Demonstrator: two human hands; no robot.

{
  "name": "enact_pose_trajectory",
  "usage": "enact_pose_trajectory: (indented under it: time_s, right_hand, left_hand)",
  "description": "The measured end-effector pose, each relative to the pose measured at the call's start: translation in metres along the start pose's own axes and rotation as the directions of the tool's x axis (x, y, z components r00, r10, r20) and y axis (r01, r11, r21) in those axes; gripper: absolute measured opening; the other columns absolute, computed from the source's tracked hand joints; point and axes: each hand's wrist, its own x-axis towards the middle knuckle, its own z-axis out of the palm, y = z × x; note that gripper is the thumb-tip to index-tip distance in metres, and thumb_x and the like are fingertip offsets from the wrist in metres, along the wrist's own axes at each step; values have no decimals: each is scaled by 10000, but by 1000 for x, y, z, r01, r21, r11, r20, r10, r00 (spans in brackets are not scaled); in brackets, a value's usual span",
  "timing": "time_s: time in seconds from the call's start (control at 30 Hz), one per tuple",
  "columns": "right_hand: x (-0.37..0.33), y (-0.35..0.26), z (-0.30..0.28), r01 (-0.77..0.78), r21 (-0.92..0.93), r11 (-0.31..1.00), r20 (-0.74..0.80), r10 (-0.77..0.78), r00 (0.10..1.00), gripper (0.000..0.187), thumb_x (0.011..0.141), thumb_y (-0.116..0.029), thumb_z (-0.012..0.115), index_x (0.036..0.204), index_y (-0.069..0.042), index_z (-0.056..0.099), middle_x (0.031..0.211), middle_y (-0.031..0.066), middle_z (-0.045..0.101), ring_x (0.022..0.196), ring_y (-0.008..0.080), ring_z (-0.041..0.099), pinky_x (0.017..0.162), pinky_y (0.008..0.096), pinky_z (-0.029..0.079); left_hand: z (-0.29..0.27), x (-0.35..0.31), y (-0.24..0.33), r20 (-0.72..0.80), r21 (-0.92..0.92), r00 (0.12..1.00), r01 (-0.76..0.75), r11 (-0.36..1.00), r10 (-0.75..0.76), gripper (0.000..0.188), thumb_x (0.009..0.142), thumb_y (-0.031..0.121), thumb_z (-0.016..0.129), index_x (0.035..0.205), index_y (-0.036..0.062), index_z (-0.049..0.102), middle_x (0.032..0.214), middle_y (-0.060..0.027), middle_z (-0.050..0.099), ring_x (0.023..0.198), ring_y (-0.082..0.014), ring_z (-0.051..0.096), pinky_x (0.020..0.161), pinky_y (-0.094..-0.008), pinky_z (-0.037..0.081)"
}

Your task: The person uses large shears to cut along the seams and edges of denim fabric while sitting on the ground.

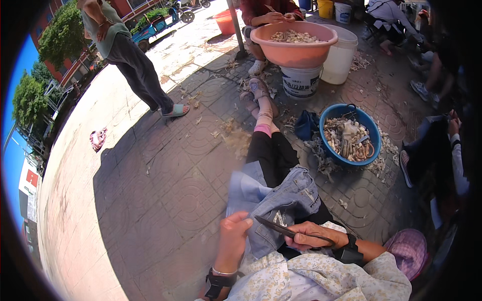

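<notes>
My right hand (309, 236) is closed round the handles of dark scissors (275, 225), whose blades point left toward my other hand. My left hand (233, 235) is curled, thumb against fingers, just left of the blade tips; what it pinches, if anything, is hidden. Blue denim cloth (291, 193) lies across my lap over black trousers, below and beyond both hands. One flap of the denim at its left side is blurred. Both wrists carry black straps.
A blue basin (369, 161) with garlic-like pieces stands right of my legs, a dark blue bag (306, 125) beside it. Beyond, a pink basin (301, 55) rests on a white bucket (301, 83). People sit around; one person (135, 65) stands left. Peelings litter the paving.
</notes>
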Motion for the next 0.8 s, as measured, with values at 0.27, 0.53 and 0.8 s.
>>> enact_pose_trajectory:
  time_s: [0.27, 0.53, 0.8]
  right_hand:
    - [3, -8, 6, 133, -561, 817, -110, -233, 966, 425, 988, -402, 435, 819, -14, 472, 610, 41, 385, 567, 122, 373, 516, 316, 327]
    - [6, 0, 13, 133, -512, 849, -153, -242, 958, 420, 988, -392, 440, 804, -16, 471, 628, 44, 409, 586, 123, 378, 533, 315, 337]
    - [-2, -25, 8, 101, -129, 986, -161, -121, 980, 512, 911, -578, 468, 881, -68, 498, 694, -45, 403, 560, 36, 359, 481, 204, 268]
  left_hand:
    - [-20, 5, -18, 30, 38, 1000, -7, 999, 6, 197, 799, 9, 567, 976, -61, 616, 913, -85, 628, 847, -138, 583, 768, -241, 451]
    - [-17, 10, -25, 103, 12, 991, 83, 996, -84, 159, 802, -4, 565, 941, -37, 633, 819, -31, 612, 745, -119, 571, 702, -240, 450]
    - [-6, 1, 2, 116, 69, 988, -110, 992, 101, 134, 798, 1, 590, 917, -36, 641, 848, -50, 667, 721, -68, 602, 666, -194, 466]
